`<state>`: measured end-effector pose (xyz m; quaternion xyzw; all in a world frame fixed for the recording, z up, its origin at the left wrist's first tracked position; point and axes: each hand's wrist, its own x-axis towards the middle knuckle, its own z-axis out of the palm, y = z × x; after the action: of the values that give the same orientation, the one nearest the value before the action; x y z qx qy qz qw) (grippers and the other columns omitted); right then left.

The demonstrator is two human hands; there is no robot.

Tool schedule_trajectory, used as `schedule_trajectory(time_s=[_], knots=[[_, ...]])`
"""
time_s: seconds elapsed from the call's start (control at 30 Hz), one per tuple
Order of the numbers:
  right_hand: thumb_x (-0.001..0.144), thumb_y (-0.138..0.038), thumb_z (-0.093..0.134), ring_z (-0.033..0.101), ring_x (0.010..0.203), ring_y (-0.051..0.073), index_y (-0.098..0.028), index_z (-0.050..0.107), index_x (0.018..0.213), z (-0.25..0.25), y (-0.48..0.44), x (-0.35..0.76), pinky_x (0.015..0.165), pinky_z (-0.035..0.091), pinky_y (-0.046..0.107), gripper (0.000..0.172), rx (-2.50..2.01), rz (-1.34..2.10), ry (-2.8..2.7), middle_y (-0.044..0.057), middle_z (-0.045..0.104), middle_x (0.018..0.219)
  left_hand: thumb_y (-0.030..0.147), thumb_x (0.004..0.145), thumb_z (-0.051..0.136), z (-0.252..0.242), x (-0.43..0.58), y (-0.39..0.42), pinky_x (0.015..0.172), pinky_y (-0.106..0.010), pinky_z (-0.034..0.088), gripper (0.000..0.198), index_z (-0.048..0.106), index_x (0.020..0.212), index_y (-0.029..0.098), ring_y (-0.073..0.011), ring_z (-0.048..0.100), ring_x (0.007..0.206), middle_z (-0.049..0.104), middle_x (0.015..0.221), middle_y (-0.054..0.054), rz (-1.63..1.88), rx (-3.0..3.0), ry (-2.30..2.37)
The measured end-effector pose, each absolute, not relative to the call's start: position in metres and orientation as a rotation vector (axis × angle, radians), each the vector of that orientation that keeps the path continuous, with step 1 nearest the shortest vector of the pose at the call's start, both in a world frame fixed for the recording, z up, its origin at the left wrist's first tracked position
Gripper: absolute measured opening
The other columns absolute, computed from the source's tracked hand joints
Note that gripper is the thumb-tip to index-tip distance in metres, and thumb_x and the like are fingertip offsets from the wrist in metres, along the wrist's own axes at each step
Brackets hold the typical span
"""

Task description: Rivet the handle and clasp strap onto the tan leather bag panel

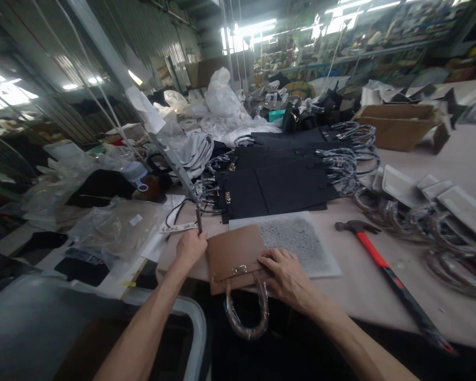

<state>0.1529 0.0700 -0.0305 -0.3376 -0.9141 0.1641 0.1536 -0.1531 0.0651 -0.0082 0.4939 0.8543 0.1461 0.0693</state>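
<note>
Pale and smooth, the bench [452, 159] carries a flat tan leather bag [234, 251] at its near edge, partly on a speckled grey mat [297, 238]. The bag's curved, plastic-wrapped handle [246, 323] hangs over the edge. My left hand [190, 247] is closed around a thin dark tool [199, 219], upright at the bag's left corner. My right hand [287, 275] lies flat on the bag beside its gold clasp [239, 270]. A red-handled hammer [381, 259] lies to the right.

No legible text anywhere; marks on the white strip [178, 228] too blurred.
</note>
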Motion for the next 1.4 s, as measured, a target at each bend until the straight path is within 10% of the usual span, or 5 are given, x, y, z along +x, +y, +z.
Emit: schedule_trajectory(time_s=[0.57, 0.97, 1.4], knots=[[0.096, -0.025, 0.056, 0.050, 0.098, 0.025, -0.022, 0.066, 0.108, -0.015, 0.063, 0.167, 0.093, 0.033, 0.042, 0.016, -1.061, 0.219, -2.637, 0.009, 0.062, 0.111, 0.017, 0.093, 0.053, -0.056, -0.063, -0.022, 0.089, -0.041, 0.052, 0.007, 0.059, 0.096, 0.018, -0.0267, 0.057, 0.102, 0.057, 0.107, -0.011, 0.957, 2.221, 1.873], [0.089, -0.017, 0.062, 0.051, 0.104, 0.027, -0.019, 0.066, 0.109, -0.022, 0.072, 0.210, 0.094, 0.035, 0.042, 0.021, -1.243, 0.229, -2.526, 0.010, 0.062, 0.115, 0.012, 0.097, 0.043, -0.058, -0.036, 0.023, 0.081, -0.042, 0.053, 0.015, 0.052, 0.087, 0.017, -0.0256, 0.054, 0.091, 0.056, 0.094, -0.010, 0.960, 2.477, 1.638], [0.100, -0.013, 0.044, 0.044, 0.088, 0.023, -0.015, 0.060, 0.102, -0.028, 0.094, 0.198, 0.080, 0.037, 0.036, 0.016, -0.782, 0.245, -2.850, 0.010, 0.056, 0.102, -0.002, 0.090, 0.036, -0.076, -0.063, 0.018, 0.103, -0.042, 0.056, 0.039, 0.054, 0.121, 0.012, -0.0255, 0.057, 0.124, 0.061, 0.121, -0.017, 1.059, 2.661, 1.399]])
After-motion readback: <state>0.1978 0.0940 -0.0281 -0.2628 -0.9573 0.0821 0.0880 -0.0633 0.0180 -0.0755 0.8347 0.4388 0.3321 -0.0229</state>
